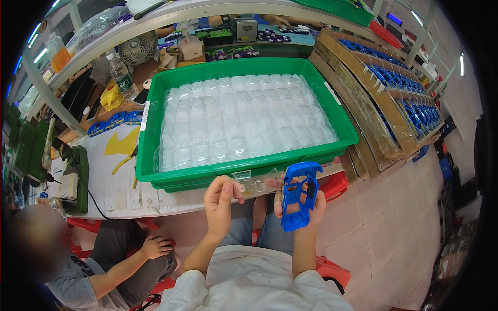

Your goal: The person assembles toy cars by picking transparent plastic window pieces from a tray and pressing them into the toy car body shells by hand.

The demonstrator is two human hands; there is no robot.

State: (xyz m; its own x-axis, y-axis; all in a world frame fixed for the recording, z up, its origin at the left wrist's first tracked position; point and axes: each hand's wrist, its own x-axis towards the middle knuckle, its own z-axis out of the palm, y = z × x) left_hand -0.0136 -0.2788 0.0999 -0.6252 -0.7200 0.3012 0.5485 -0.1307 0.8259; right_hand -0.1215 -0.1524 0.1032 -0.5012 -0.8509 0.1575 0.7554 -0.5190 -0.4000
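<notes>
My right hand [317, 203] grips a blue plastic toy car body shell [293, 221], held upright with its window openings showing. The fingers pass partly behind the shell. To its left, my left hand [220, 203] pinches a clear plastic piece [254, 184], which stretches across toward the shell. Its exact outline is hard to make out against the table edge. Both hands are just in front of a green tray [249, 161]. Rows of clear moulded plastic parts [199, 152] lie in the tray on thin white wrapping.
Cardboard trays [358, 103] of blue shells are stacked at the right. A water bottle [122, 78], a fan [138, 47] and yellow-handled pliers [124, 162] are on the left. A seated person [111, 269] is at lower left; a shelf bar [207, 11] crosses above.
</notes>
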